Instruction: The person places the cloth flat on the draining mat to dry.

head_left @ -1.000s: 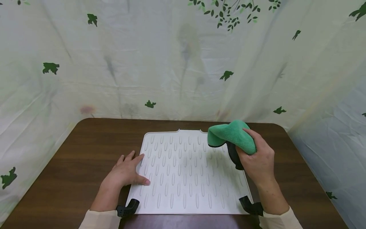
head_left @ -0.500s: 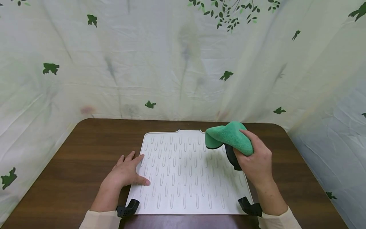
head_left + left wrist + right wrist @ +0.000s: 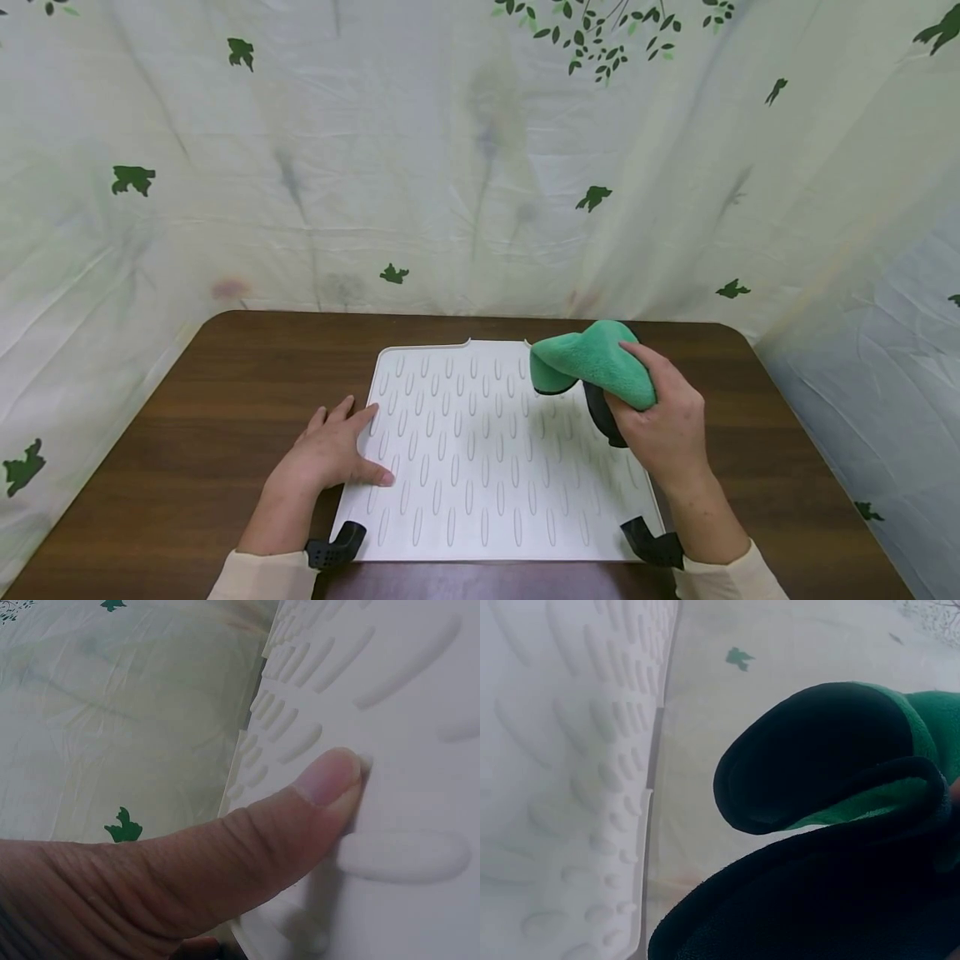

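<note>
A white mat (image 3: 487,467) with rows of raised oval ridges and a notch in its far edge lies flat. My left hand (image 3: 326,450) rests at its left edge, fingers spread and thumb on the mat's top. The left wrist view shows that thumb (image 3: 262,832) lying against the white surface beside a ridge. Over the mat's far right part, my right hand (image 3: 667,429) grips a bunched, fluffy green cloth (image 3: 600,362) with a black underside. Seen from the right wrist, the cloth (image 3: 817,757) folds over on itself, clear of the ridged mat (image 3: 555,750); a shadow falls below it.
Under the mat is a dark brown wooden table (image 3: 247,392) with rounded far corners. A pale curtain (image 3: 420,167) with green leaf and bird prints hangs behind it and along the right side. Each wrist wears a black strap mount (image 3: 337,546).
My right hand has shifted slightly left and a little toward me, carrying the green cloth over the mat. My left hand and the mat have stayed in place.
</note>
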A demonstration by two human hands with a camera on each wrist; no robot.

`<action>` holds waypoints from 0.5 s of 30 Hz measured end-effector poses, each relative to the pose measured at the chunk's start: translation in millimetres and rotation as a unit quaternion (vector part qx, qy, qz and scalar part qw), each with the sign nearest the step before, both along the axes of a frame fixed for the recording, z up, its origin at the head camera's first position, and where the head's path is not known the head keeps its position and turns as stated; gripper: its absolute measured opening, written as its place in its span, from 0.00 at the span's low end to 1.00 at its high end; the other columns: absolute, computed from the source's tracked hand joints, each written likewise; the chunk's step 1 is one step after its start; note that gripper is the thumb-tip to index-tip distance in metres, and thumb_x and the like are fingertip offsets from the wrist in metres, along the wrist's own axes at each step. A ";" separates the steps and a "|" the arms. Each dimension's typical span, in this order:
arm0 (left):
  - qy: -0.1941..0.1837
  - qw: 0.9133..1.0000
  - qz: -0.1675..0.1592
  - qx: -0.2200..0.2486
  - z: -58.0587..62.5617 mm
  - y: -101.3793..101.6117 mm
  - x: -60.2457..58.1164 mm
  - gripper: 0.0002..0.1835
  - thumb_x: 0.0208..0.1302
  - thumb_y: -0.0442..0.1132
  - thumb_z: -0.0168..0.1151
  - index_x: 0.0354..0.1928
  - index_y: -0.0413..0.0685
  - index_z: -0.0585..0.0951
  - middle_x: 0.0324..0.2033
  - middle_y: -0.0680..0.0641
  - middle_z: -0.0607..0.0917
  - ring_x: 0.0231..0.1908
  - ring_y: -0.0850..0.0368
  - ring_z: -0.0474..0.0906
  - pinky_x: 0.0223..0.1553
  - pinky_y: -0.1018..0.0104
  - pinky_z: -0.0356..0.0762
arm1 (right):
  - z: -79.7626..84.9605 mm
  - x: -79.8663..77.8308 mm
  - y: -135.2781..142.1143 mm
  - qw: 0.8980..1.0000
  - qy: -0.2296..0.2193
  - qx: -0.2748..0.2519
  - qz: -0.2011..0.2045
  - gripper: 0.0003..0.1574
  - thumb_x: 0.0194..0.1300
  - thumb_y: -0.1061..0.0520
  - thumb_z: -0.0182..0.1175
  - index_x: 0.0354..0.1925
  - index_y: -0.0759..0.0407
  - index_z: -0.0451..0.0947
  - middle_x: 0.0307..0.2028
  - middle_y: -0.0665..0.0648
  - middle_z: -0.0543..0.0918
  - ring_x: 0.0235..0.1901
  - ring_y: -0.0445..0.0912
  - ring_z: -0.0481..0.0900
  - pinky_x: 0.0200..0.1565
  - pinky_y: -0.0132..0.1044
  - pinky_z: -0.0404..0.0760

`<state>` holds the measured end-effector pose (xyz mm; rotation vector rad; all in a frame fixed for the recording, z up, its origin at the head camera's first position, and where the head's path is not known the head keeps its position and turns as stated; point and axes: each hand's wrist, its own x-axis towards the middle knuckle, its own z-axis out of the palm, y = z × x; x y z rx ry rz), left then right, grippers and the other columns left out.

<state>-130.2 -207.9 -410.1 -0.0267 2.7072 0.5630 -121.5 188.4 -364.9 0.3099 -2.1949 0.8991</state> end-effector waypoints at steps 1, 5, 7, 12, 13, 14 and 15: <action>0.000 1.000 0.000 0.000 -0.1 -0.1 0.0 0.67 0.36 0.63 0.84 0.78 0.49 0.62 0.79 0.29 0.50 0.75 0.17 0.40 0.66 0.19 0.53 | -0.2 -0.1 -0.5 1.000 -0.001 0.000 0.001 0.35 0.50 0.72 0.74 0.58 0.65 0.79 0.52 0.69 0.86 0.47 0.66 0.85 0.52 0.71 0.80; 0.002 1.000 0.000 0.000 0.0 -0.3 0.5 0.67 0.36 0.63 0.85 0.78 0.49 0.62 0.79 0.29 0.51 0.75 0.16 0.40 0.66 0.19 0.53 | -1.5 -0.4 -2.3 1.000 -0.007 0.001 0.005 0.35 0.50 0.72 0.75 0.58 0.64 0.79 0.52 0.69 0.86 0.48 0.66 0.85 0.53 0.70 0.80; 0.003 1.000 -0.001 -0.001 0.1 -0.3 0.7 0.66 0.36 0.63 0.84 0.78 0.49 0.62 0.79 0.29 0.51 0.75 0.16 0.41 0.66 0.19 0.53 | -2.3 -0.5 -3.1 1.000 -0.012 0.002 0.007 0.36 0.50 0.71 0.76 0.58 0.63 0.79 0.52 0.68 0.86 0.48 0.66 0.85 0.54 0.70 0.80; 0.001 1.000 0.000 -0.002 -0.1 0.0 0.7 0.66 0.36 0.63 0.84 0.78 0.49 0.62 0.79 0.29 0.50 0.75 0.17 0.40 0.66 0.19 0.53 | -5.6 -1.0 -4.9 1.000 -0.019 0.010 0.015 0.36 0.49 0.71 0.76 0.58 0.62 0.79 0.52 0.67 0.86 0.48 0.64 0.85 0.53 0.69 0.80; 0.000 1.000 0.000 -0.002 -0.2 0.2 0.6 0.66 0.36 0.63 0.84 0.79 0.49 0.62 0.79 0.29 0.50 0.75 0.17 0.40 0.66 0.19 0.53 | -6.2 -1.1 -5.2 1.000 -0.018 0.012 0.017 0.36 0.49 0.71 0.76 0.58 0.62 0.79 0.52 0.67 0.86 0.48 0.64 0.85 0.53 0.69 0.81; 0.000 1.000 0.000 -0.002 -0.1 0.4 0.5 0.66 0.36 0.62 0.84 0.79 0.49 0.62 0.79 0.29 0.50 0.75 0.17 0.40 0.66 0.19 0.53 | -6.9 -1.2 -5.4 1.000 -0.017 0.015 0.019 0.36 0.49 0.72 0.76 0.58 0.62 0.79 0.52 0.67 0.87 0.48 0.64 0.85 0.53 0.68 0.81; -0.001 1.000 0.000 -0.003 0.0 0.7 0.4 0.66 0.36 0.62 0.84 0.79 0.49 0.62 0.79 0.29 0.50 0.75 0.17 0.40 0.66 0.19 0.53 | -7.5 -1.3 -5.6 0.999 -0.015 0.018 0.022 0.36 0.48 0.72 0.76 0.58 0.62 0.80 0.52 0.67 0.87 0.48 0.64 0.85 0.53 0.68 0.81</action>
